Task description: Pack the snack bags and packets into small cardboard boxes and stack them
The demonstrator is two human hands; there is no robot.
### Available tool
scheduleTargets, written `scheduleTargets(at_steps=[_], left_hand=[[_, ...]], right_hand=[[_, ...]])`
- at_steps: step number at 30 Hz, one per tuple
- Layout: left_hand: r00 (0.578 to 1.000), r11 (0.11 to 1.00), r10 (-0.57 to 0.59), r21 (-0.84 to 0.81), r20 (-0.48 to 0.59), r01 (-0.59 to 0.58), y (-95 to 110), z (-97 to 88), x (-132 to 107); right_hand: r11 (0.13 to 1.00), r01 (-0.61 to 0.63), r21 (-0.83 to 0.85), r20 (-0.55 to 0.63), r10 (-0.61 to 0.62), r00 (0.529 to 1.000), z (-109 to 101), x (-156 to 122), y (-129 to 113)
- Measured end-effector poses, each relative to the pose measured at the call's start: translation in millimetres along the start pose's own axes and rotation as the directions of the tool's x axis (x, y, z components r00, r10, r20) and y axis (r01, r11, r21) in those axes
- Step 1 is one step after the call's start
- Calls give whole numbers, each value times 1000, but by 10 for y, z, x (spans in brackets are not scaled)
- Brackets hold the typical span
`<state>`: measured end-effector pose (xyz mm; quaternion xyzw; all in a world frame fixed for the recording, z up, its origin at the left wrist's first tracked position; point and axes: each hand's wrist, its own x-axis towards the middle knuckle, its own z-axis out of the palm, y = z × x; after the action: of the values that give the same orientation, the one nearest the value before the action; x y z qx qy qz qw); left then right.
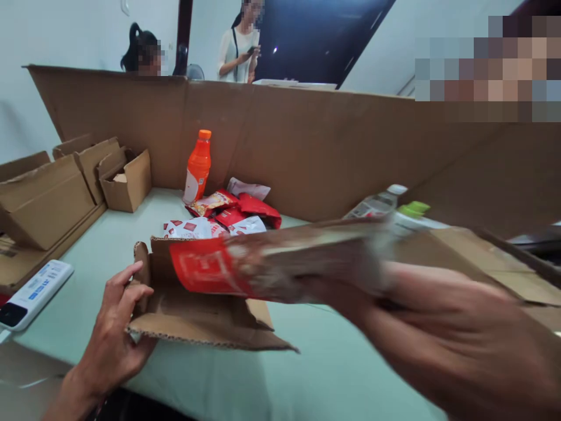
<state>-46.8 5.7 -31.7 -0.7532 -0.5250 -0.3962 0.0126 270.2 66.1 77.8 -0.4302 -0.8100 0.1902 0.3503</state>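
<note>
My left hand (116, 327) grips the left end of a small open cardboard box (197, 318), which lies with its opening towards me on the pale green table cover. My right hand (442, 327) is closed around a long snack packet (280, 257), red at its left end and brownish along the rest. Motion blurs the packet and the right hand. It hangs above the box, its red end over the opening, and hides part of the box's back edge. Behind the box lie several red and white snack packets (236, 210).
An orange bottle (198, 166) stands behind the packets. Small cardboard boxes (44, 199) and a white power bank (37, 295) are at left. Clear bottles (381, 202), one green-capped, lie at right near a box (495, 257). A tall cardboard wall (307, 146) encloses the back; people are beyond it.
</note>
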Motion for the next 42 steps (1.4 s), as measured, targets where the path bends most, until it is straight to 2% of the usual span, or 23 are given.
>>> scheduleTargets(at_steps=[3, 5, 8, 10, 14, 15, 17, 19, 20, 23, 25, 27, 29, 31, 33, 35, 37, 39, 42], left_hand=[[998, 999, -21, 33, -51, 23, 11, 44, -30], [998, 999, -21, 37, -66, 23, 20, 60, -45], [998, 1000, -21, 22, -60, 22, 29, 62, -54], [999, 1000, -8, 4, -49, 8, 32, 54, -52], [999, 998, 38, -48, -34, -40, 18, 47, -39], [998, 997, 43, -61, -35, -45, 10, 50, -34], [998, 995, 53, -87, -32, -56, -10, 61, -24], [998, 992, 60, -107, -25, -62, -31, 76, -16], [998, 991, 64, -115, -21, -66, -41, 82, -14], [997, 988, 77, -129, -25, -80, -63, 94, -15], [996, 988, 80, -130, -23, -83, -68, 92, -20], [997, 990, 72, -122, -12, -73, -66, 84, -26], [998, 991, 69, -118, 0, -68, -57, 75, -28], [997, 990, 79, -122, 13, -77, -49, 71, -25], [996, 987, 89, -133, 27, -85, -49, 75, -17], [995, 985, 93, -145, 28, -88, -57, 85, -7], [996, 983, 92, -161, 13, -89, -67, 97, -1], [997, 982, 82, -173, 2, -81, -71, 105, 0], [997, 981, 76, -178, 8, -73, -61, 107, -1]], right_hand=[[995, 94, -40, 206, -84, 975, 271, 284, -299], [989, 103, -105, 340, -61, 938, 462, 421, -365], [995, -7, -96, 449, 50, 892, 705, 527, -281], [995, -57, -77, 536, 89, 840, 801, 545, -154], [956, 67, -286, 708, 164, 687, 805, 547, 66], [935, 99, -340, 717, 190, 671, 782, 553, 82], [912, 140, -385, 701, 191, 687, 741, 576, 44], [908, 209, -363, 673, 100, 733, 742, 616, -79], [903, 255, -345, 669, 46, 742, 764, 644, -162], [882, 365, -298, 720, -43, 693, 889, 770, -413], [889, 383, -251, 761, -63, 646, 957, 882, -519], [925, 335, -178, 792, -68, 607, 968, 992, -544], [971, 215, -109, 812, -38, 583, 931, 1076, -500], [995, 79, -59, 817, 3, 577, 888, 1119, -424], [999, -2, -35, 813, 29, 581, 883, 1127, -358], [996, 14, -84, 796, 59, 602, 930, 1111, -321], [971, 112, -210, 776, 96, 624, 1009, 1089, -302], [903, 223, -366, 747, 142, 650, 1082, 1070, -278], [790, 310, -529, 701, 200, 685, 1144, 1041, -227]])
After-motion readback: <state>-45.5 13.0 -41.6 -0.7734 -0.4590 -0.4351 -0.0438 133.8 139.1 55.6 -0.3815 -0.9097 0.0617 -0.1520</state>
